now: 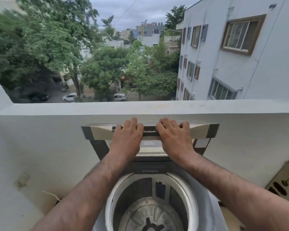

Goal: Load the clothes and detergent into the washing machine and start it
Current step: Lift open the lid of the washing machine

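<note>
A top-loading washing machine stands below me on a balcony. Its lid is raised upright against the balcony wall. My left hand and my right hand both grip the lid's top edge, fingers curled over it. The steel drum is exposed, with its grey pulsator at the bottom and no clothes visible inside. A dark panel labelled "Detergent" sits at the rear rim of the drum opening. No clothes or detergent container are in view.
A pale balcony parapet runs just behind the raised lid. A beige object with dark cut-outs leans at the right. Cardboard lies at the left of the machine. Beyond are trees, parked cars and a white building.
</note>
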